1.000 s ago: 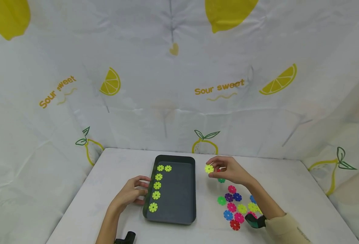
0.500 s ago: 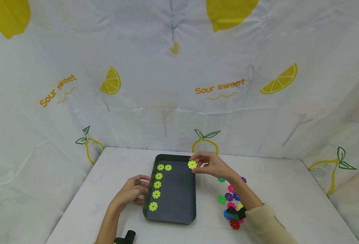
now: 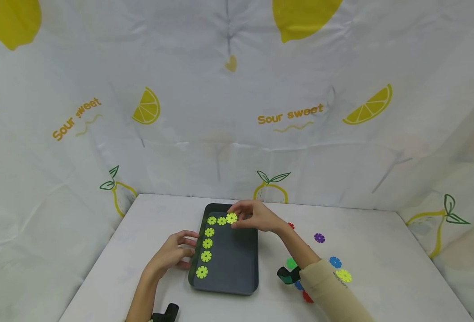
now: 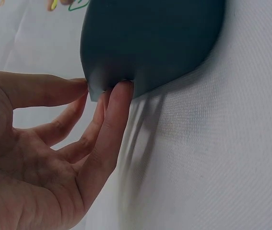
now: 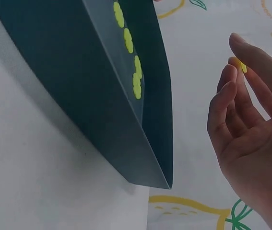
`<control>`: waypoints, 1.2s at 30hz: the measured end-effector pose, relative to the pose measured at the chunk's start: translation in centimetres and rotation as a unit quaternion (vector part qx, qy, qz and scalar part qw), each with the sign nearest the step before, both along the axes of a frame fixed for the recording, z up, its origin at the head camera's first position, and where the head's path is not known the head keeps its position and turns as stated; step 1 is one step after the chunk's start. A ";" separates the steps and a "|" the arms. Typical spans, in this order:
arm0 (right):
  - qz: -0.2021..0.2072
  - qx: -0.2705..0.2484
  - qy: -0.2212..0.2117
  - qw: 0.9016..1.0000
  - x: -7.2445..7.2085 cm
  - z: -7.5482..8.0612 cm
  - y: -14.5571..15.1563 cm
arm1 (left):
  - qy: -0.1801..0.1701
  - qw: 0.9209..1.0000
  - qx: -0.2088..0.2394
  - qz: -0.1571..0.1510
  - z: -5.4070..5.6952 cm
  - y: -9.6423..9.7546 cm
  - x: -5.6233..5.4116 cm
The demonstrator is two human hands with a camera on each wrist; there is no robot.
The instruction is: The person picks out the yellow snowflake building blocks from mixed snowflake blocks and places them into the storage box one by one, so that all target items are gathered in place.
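My right hand (image 3: pixel 257 217) pinches a yellow notched plastic disc (image 3: pixel 231 218) over the far part of a dark baking tray (image 3: pixel 237 268). Thumb and fingertips hold it upright by its edge; in the right wrist view only a sliver of this disc (image 5: pixel 243 67) shows. Inside the tray, several like yellow discs (image 3: pixel 207 243) form a column along the left side, and another disc (image 3: pixel 222 221) lies beside the far one. The held disc is just right of that. With its fingertips, my left hand (image 3: pixel 171 255) touches the tray's left wall and rim; the left wrist view shows bent, relaxed fingers (image 4: pixel 119 110).
Right of the tray, loose discs lie on the white table (image 3: pixel 382 250): a purple disc (image 3: pixel 319 238), a blue disc (image 3: pixel 335 262), a yellow disc (image 3: pixel 344 276) and others partly behind my right forearm. A lemon-print cloth (image 3: pixel 205 152) hangs behind the table.
My right hand has carried the yellow disc leftward from beside the tray to over its far end, near the two discs there. The left hand has stayed at the tray's left side.
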State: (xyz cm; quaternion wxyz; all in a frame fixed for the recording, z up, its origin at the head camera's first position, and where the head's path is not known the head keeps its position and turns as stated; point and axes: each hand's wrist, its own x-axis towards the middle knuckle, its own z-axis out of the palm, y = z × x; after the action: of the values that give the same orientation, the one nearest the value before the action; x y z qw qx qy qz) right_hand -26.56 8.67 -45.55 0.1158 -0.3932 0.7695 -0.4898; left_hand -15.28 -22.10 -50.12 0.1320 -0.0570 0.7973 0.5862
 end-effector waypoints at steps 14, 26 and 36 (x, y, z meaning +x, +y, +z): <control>0.023 0.035 -0.044 0.998 -1.6 -0.7 -3.8 | -0.003 1.000 -0.002 -0.001 0.1 0.0 -0.1; 0.035 0.064 -0.079 0.994 -2.6 -2.8 -5.1 | -0.001 1.000 -0.003 -0.010 0.0 0.0 0.1; 0.013 0.102 -0.122 0.987 -2.9 -3.7 -5.4 | 0.001 1.000 -0.007 -0.006 -0.2 0.0 0.0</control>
State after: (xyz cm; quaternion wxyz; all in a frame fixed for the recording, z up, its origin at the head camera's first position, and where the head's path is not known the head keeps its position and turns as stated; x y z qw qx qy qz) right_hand -29.51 3.26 -49.28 0.2546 -0.3263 0.7903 -0.4518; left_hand -15.31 -22.10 -50.33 0.1340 -0.0523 0.8020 0.5797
